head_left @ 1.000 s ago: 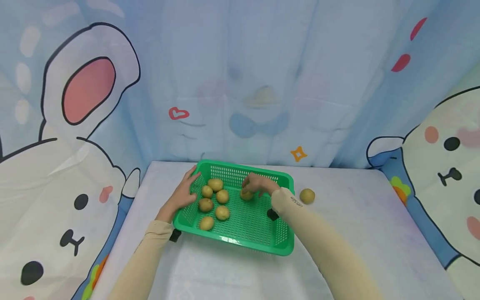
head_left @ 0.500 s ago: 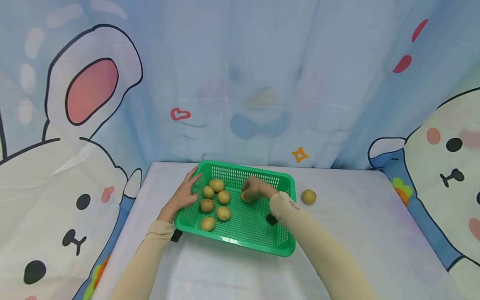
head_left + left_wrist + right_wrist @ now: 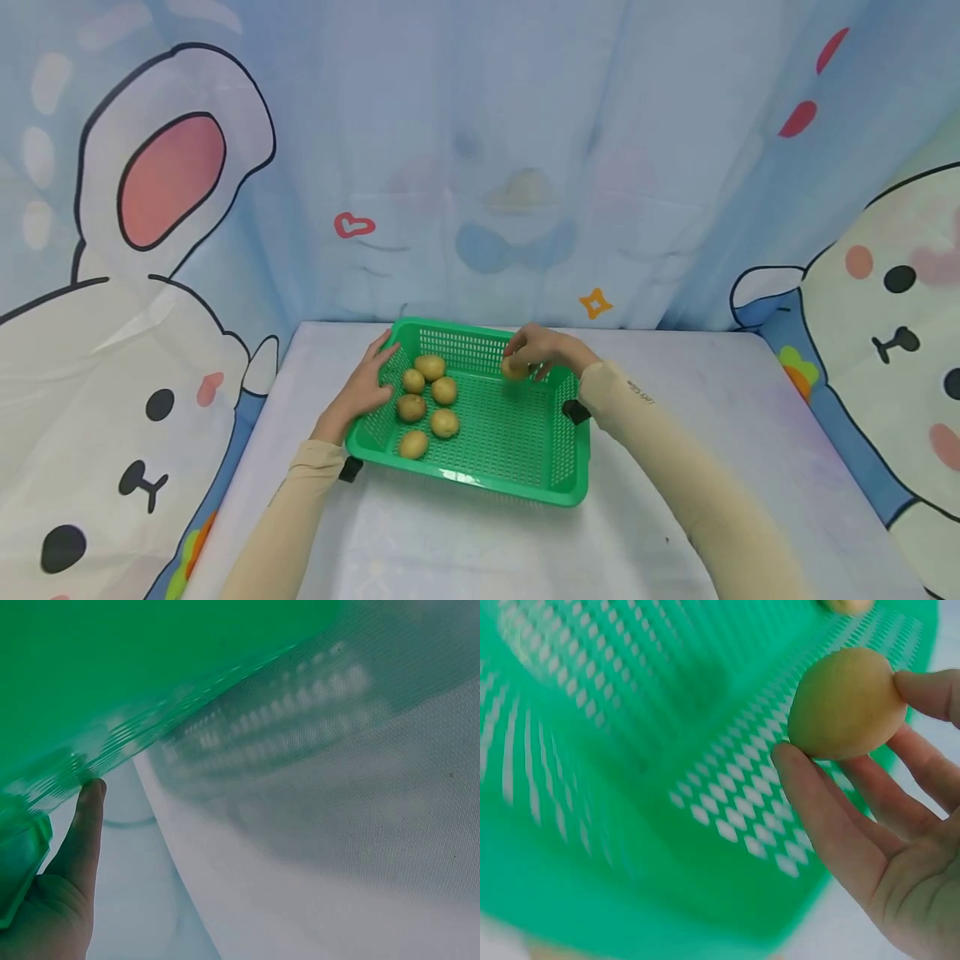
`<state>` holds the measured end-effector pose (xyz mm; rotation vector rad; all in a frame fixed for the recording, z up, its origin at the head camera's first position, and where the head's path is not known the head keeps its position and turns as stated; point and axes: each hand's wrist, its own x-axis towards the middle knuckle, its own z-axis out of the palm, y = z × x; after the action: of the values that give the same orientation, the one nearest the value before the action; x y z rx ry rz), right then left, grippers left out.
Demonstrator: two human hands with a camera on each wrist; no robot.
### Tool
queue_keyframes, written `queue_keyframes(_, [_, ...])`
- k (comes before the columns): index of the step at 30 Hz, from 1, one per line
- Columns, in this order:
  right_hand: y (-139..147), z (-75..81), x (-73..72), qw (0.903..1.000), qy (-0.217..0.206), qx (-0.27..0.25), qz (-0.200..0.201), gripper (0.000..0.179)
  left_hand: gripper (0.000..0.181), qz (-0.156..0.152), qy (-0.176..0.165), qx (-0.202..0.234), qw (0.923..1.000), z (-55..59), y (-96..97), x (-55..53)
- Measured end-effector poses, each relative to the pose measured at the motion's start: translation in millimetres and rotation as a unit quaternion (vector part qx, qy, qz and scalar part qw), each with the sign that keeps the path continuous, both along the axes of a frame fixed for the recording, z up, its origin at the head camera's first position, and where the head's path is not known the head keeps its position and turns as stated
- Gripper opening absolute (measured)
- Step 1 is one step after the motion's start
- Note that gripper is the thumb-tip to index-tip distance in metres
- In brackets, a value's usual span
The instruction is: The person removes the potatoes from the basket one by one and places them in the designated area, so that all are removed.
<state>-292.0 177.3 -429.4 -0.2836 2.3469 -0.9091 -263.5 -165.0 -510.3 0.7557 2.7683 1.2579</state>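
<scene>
A green plastic basket with slotted walls stands tilted slightly askew on the white tabletop. My left hand grips its left rim; the left wrist view shows one finger against the basket's outer side. Above the far right part of the basket, my right hand pinches a yellow-brown potato between thumb and fingertips. Several more potatoes lie inside on the left, among them one near the back and one near the front.
A white cloth covers the table. Behind it hangs a pale blue curtain with printed figures, and printed cloth also stands at both sides. Each wrist carries a small black device.
My right hand has lifted the potato off the basket floor and moved it right and back. The loose potato right of the basket is now hidden by the right arm. My left hand stays put.
</scene>
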Motion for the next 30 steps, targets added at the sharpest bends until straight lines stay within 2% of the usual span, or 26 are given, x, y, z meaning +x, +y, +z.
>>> queue_keyframes(7, [47.0, 28.8, -5.7, 0.9995, 0.025, -0.015, -0.015, 0.043, 0.079, 0.005, 0.002, -0.006, 1.0, 1.0, 0.2, -1.0])
queue_keyframes(13, [99.0, 35.3, -1.9, 0.9983, 0.046, -0.013, -0.033, 0.044, 0.079, 0.004, 0.002, 0.004, 1.0, 3.5, -0.2, 0.7])
queue_keyframes(19, [149.4, 18.4, 10.6, 0.9948, 0.057, -0.006, -0.083, 0.047, 0.079, 0.001, 0.0, 0.006, 1.0, 1.8, -0.8, 2.5])
queue_keyframes(24, [183.0, -10.7, 18.9, 0.9882, 0.055, 0.001, -0.142, 0.051, 0.079, 0.0, 0.003, 0.004, 1.0, 1.1, -0.9, 3.0])
queue_keyframes(30, [208.3, -43.2, 30.5, 0.9762, 0.083, 0.019, -0.199, 0.05, 0.08, -0.005, 0.003, 0.008, 1.0, 0.9, 1.0, 3.1])
